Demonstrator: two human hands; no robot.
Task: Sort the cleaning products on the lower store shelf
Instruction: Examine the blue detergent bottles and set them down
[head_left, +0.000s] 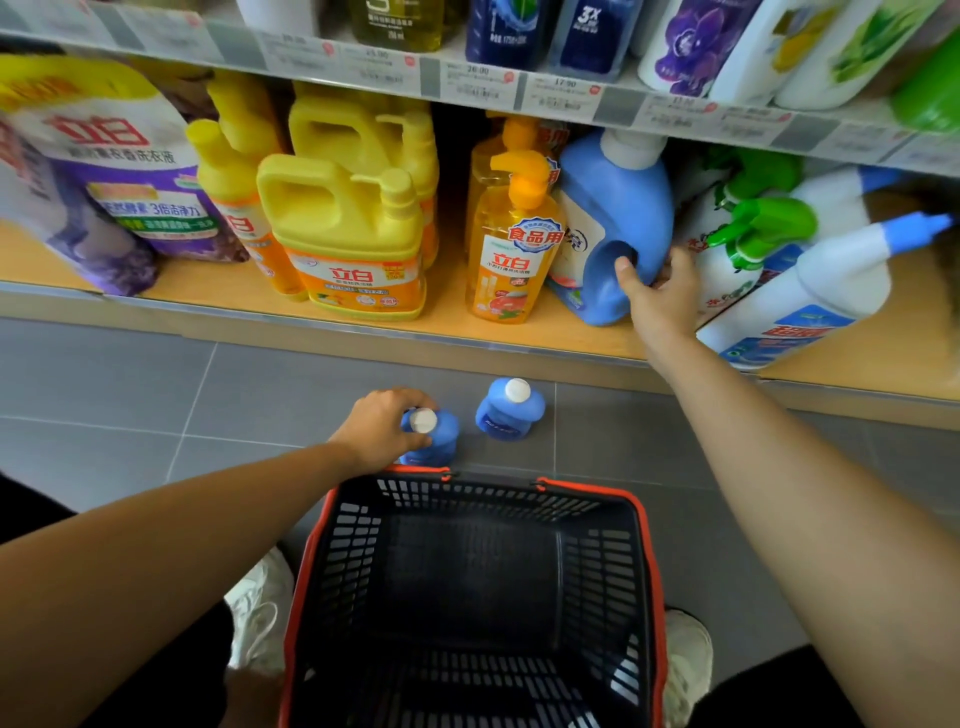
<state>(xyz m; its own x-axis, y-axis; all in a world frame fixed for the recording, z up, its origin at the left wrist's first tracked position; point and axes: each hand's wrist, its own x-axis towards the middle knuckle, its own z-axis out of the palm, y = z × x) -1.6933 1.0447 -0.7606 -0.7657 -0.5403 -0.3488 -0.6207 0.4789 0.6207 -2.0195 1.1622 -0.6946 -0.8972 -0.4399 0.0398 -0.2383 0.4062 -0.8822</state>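
Blue jug (618, 208), lower shelf (447, 318): stands upright, cap at 12 o'clock. Right hand (657, 296) at its 5 o'clock, fingers (674, 262) curled round handle (605, 296). Left hand (382, 428) farther, gripping floor bottle (441, 441).

Price tags (478, 79) blurred; purple pouch (104, 156) cut off left.

The shelf (447, 322) bears yellow jugs (343, 234); the floor (130, 395) bears two blue bottles (511, 413) and a basket (353, 551).

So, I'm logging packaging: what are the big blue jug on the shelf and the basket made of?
Blue jug: apparently opaque plastic, soft sheen, handle moulded in. Basket: likely rigid black plastic by its slotted walls, orange-red rim.
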